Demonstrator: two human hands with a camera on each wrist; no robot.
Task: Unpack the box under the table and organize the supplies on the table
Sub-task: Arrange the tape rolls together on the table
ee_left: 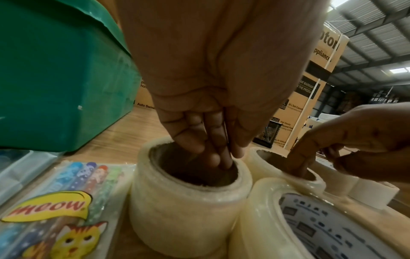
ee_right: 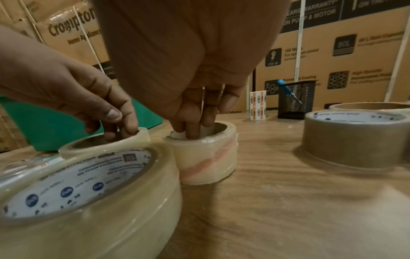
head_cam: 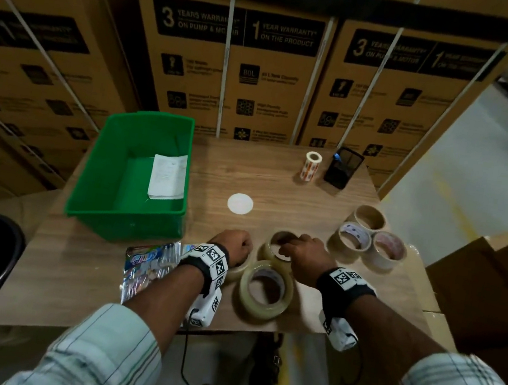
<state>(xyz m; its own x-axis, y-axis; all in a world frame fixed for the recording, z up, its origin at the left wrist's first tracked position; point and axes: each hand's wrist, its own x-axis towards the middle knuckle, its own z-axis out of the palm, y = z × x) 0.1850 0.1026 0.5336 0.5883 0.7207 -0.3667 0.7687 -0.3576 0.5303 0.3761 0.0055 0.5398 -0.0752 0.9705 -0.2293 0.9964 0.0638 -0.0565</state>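
Cardboard cartons: stacked along the far side, printed with warranty panels.
Table: wood-grain top, bearing everything below.
Green bin: far left, holding a folded white paper.
Clear tape roll: largest, near edge, tilted against the two rolls behind it.
Brown tape rolls: three, clustered at right, touching.
Pen pack: near left, just beside the bin.
Mesh pen cup: far right, with a blue pen inside.
Label roll: upright, left of the cup.
Left hand: fingers bunched straight down into the core of a tape roll.
Right hand: fingers likewise sunk in the core of a red-streaked tape roll.
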